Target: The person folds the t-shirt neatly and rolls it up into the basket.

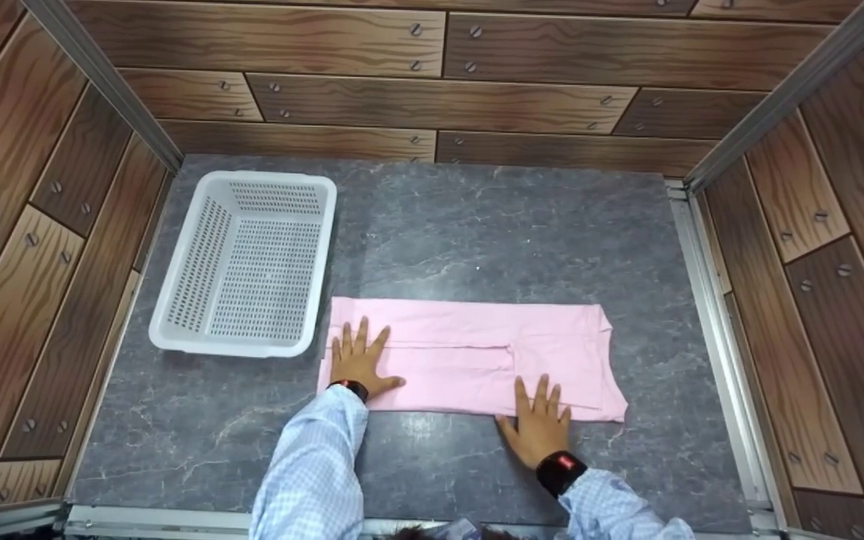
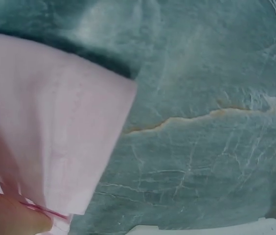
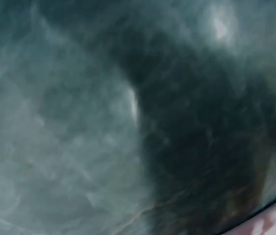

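The folded pink cloth garment point(image 1: 447, 375) is laid near-side on the grey marbled tabletop point(image 1: 477, 232), touched by the spread left hand point(image 1: 359, 365) and spread right hand point(image 1: 541, 429). Probably light, super floppy, so best gripped at both left and right ends.

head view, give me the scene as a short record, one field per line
cloth: pink, folded, lying on the table
left hand: fingers spread, resting on the cloth's left end
right hand: fingers on the cloth's near edge, toward its right end
basket: white, perforated, left of the cloth
table: dark grey, marble-patterned
walls: wood-plank pattern
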The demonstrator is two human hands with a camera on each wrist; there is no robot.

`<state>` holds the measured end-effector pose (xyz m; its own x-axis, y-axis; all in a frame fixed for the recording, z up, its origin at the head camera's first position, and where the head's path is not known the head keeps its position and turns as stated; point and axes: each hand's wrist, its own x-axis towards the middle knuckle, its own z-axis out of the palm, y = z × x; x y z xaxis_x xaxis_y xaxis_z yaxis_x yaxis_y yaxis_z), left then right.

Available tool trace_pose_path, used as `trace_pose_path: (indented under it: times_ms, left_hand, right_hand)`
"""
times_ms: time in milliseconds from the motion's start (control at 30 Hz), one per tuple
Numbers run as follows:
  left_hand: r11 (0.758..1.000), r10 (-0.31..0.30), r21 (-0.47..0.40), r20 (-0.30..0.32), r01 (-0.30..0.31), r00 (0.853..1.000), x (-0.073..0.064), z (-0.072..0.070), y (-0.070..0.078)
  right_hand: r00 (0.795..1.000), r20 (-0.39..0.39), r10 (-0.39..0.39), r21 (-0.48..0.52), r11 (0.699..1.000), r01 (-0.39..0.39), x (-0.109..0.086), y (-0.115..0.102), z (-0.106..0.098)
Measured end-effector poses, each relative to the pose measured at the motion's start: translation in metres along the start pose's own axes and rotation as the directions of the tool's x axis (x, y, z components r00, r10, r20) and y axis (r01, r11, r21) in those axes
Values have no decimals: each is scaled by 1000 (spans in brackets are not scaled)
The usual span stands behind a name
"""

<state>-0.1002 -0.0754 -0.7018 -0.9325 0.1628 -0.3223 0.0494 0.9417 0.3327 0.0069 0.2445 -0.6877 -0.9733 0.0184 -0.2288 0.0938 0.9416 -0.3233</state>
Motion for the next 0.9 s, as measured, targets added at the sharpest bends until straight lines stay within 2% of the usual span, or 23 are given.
trace_pose_path:
  times_ms: [200,367,533,733,900]
  left_hand:
    - [998,-56,-31,-48,55,997,2,5,2]
    - [992,-110,-74,-65,106,992,-2,1,12]
    - [987,-149,-73,-99,142,984,-5,4,18]
    - [988,-154,-37,-136,151,979,-6,13,18]
    - [991,-120,38,-187,129,975,-8,19,20]
  right_hand:
    - [999,-4,-38,29,999,38,27,7,-7]
    - [1000,15,-5,65,998,4,51,11,-12]
    - [998,25,49,87,995,-51,75,6,-13]
    - [997,34,63,45,997,-64,97,3,-20]
    - [996,72,48,-3,999,-48,113,5,-31]
